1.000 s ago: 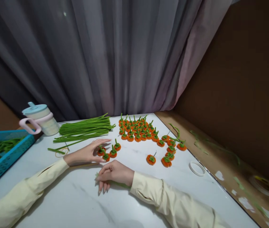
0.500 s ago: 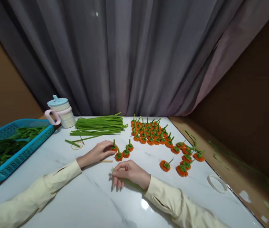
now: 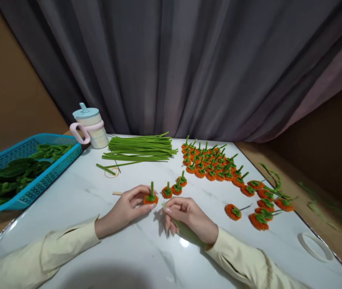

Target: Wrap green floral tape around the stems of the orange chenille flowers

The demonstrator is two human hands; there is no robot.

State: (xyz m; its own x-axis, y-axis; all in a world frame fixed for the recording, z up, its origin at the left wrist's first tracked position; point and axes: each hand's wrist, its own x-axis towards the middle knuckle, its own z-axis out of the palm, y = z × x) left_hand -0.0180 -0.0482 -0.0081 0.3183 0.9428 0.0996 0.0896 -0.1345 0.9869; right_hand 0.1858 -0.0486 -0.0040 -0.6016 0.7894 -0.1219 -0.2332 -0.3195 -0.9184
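Left hand [image 3: 117,216] grasps an orange flower [image 3: 148,200] by its rim, apparently keeping the green stem [image 3: 152,188] upright and clear. Right hand [image 3: 195,220] pinches a pale scrap [image 3: 164,205], material unclear.

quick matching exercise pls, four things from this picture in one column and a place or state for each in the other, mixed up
1. mug
2. basket
3. white ring
4. left hand

A. near the right edge of the table
B. holding an orange-and-green piece
C. topped by a light blue lid
D. has green leaves inside

Pairs: 1-C, 2-D, 3-A, 4-B
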